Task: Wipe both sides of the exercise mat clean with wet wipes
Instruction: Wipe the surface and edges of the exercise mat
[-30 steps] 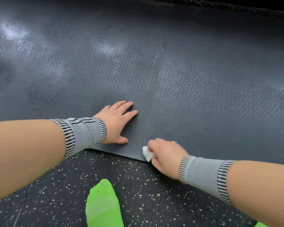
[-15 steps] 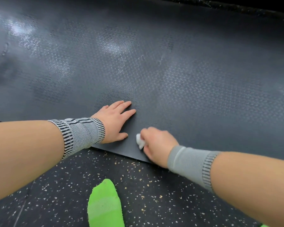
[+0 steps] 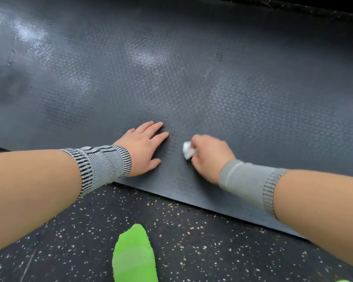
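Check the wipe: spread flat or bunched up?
Bunched up. The wipe is a small white wad pinched in the right hand, pressed on the mat.

Under me lies a black rubber floor flecked with small white and tan chips [image 3: 181, 237], the sort laid in gyms. A thin pale seam line [image 3: 30, 261] runs through it at my lower left. Light from overhead falls in soft whitish patches across the ground ahead of me, brightest toward the far left. Along the top of my view a dark strip of the same speckled flooring [image 3: 293, 6] shows, and beyond it everything goes black, so I cannot make out any wall.
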`<move>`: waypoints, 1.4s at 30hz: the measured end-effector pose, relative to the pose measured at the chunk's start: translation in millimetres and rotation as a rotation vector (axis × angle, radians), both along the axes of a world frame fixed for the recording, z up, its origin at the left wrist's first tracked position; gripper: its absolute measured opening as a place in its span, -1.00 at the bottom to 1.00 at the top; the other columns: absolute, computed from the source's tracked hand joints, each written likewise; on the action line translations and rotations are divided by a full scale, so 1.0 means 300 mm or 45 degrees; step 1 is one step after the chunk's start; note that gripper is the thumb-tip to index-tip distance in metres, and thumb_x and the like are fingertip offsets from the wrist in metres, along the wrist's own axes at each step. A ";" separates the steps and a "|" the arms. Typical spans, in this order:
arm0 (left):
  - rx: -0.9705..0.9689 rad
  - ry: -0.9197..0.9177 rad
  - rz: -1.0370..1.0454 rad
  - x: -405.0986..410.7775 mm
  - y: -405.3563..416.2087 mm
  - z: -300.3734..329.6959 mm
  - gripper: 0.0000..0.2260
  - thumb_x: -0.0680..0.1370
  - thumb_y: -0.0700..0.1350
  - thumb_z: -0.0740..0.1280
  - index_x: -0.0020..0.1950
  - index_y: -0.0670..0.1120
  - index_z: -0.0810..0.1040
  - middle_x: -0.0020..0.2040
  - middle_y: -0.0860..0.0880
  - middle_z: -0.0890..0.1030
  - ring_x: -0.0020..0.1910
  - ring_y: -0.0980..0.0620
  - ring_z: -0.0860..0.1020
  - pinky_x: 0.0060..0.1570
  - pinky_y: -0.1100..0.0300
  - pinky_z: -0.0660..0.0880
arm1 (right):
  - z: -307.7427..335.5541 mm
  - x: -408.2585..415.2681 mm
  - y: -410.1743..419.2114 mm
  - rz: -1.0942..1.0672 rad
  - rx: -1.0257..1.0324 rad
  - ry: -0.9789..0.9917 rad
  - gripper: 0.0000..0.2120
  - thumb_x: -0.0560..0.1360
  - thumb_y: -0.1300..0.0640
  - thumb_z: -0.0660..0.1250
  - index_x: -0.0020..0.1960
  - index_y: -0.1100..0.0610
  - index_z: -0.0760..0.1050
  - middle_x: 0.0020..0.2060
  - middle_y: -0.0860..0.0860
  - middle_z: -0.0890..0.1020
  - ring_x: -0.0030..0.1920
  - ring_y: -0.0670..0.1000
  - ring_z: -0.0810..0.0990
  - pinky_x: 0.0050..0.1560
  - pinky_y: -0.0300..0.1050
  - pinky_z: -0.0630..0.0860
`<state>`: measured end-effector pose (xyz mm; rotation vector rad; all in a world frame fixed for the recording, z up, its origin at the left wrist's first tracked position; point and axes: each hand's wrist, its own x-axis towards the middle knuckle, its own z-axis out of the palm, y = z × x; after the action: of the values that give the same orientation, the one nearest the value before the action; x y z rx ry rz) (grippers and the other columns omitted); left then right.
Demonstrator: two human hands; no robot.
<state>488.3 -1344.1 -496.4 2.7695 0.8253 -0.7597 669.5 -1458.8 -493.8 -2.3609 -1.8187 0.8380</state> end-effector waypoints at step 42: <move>0.068 -0.119 0.135 0.073 0.122 -0.049 -0.39 0.61 0.19 0.04 0.59 0.07 -0.10 0.60 0.02 -0.17 0.56 -0.03 -0.19 0.45 -0.23 -0.04 | -0.020 -0.057 0.051 0.604 -0.008 0.181 -0.81 0.48 0.09 0.18 0.08 0.04 0.41 -0.02 0.03 0.52 -0.07 0.18 0.56 -0.09 -0.04 0.45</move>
<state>510.3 -1307.6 -511.3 2.7573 0.9789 -0.5936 652.5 -1443.5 -499.9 -1.8321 -2.3473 1.0168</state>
